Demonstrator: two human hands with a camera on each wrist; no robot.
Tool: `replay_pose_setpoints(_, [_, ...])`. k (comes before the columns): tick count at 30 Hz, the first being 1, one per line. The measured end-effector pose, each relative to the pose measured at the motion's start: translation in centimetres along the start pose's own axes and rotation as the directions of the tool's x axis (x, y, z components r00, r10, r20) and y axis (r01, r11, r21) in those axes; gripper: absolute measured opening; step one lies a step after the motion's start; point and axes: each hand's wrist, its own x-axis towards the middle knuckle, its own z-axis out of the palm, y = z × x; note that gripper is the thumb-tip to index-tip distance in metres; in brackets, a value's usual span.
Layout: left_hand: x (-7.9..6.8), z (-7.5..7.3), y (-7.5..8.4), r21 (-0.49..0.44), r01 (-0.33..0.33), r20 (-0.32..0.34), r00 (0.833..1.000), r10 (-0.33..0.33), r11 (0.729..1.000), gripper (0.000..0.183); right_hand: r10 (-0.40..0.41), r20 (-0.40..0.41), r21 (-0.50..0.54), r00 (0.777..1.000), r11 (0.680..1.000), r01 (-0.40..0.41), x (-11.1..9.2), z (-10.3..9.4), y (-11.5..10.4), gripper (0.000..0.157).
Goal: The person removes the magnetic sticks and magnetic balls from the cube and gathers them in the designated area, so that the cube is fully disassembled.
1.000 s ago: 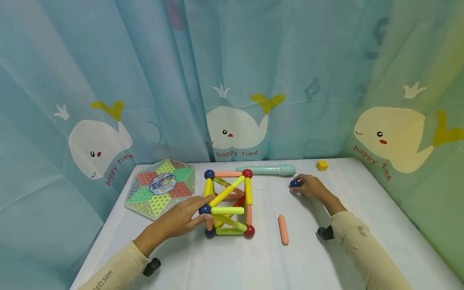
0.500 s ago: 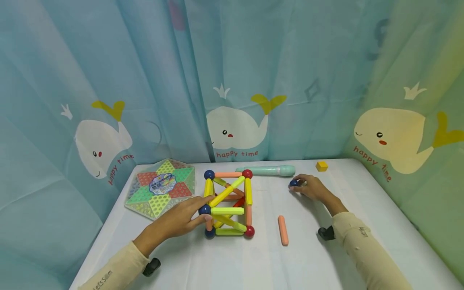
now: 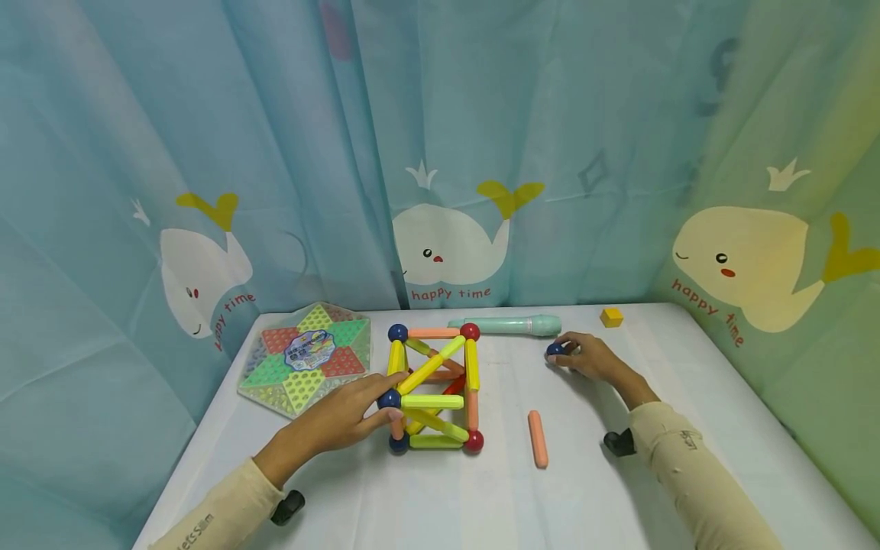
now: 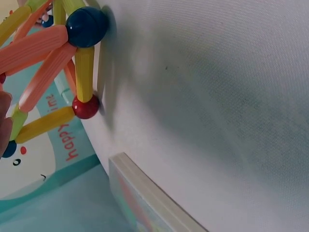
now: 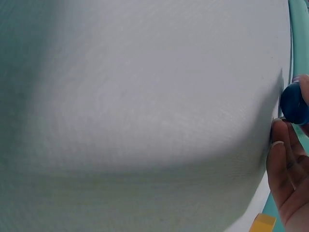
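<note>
A cube-like frame of magnetic building sticks and balls (image 3: 433, 402) stands left of centre on the table. My left hand (image 3: 337, 412) holds it at the near upper blue ball (image 3: 389, 399), fingers above and thumb below. In the left wrist view only fingertips (image 4: 5, 121) show at the edge, beside the frame's salmon sticks (image 4: 34, 46). My right hand (image 3: 591, 357) pinches a loose blue ball (image 3: 555, 350) low over the table at the right; the right wrist view shows that blue ball (image 5: 293, 104) between thumb and fingers. A single salmon stick (image 3: 538, 439) lies between the frame and my right forearm.
A star-patterned Chinese checkers board (image 3: 309, 351) lies at the left, close behind my left hand. A mint-green microphone-shaped object (image 3: 512, 326) rests along the back, behind the frame. One small yellow cube (image 3: 611, 317) sits at the back right. A whale-print curtain surrounds the table.
The right hand, with the blue ball, has shifted very slightly left. The left hand keeps its hold, and the frame stays in place.
</note>
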Motion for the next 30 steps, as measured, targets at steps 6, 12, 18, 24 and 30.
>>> replay_pose_setpoints(6, [0.0, 0.1, 0.0, -0.001, 0.001, -0.005, 1.0, -0.001, 1.0, 0.06, -0.007, 0.0, 0.004, 1.0, 1.0, 0.007, 0.0, 0.0, 0.1, 0.049])
replay_pose_setpoints(12, [0.0, 0.1, 0.0, 0.005, 0.003, -0.007, 1.0, -0.003, 1.0, 0.06, -0.022, 0.005, 0.003, 1.0, 1.0, 0.022, 0.0, 0.0, 0.2, 0.049])
replay_pose_setpoints(18, [0.0, 0.1, 0.1, 0.009, 0.013, -0.003, 1.0, -0.013, 1.0, 0.061, -0.024, 0.004, -0.002, 1.0, 1.0, 0.024, 0.1, 0.0, 0.3, 0.047])
replay_pose_setpoints(24, [0.0, 0.1, 0.0, 0.003, 0.014, -0.001, 1.0, -0.014, 1.0, 0.062, -0.024, 0.005, -0.03, 1.0, 0.999, 0.024, -0.1, -0.1, 0.2, 0.049])
replay_pose_setpoints(30, [0.0, 0.1, 0.0, -0.003, 0.014, 0.001, 1.0, -0.014, 1.0, 0.061, -0.045, -0.029, -0.065, 0.999, 0.997, 0.043, -1.2, -0.9, -0.2, 0.054])
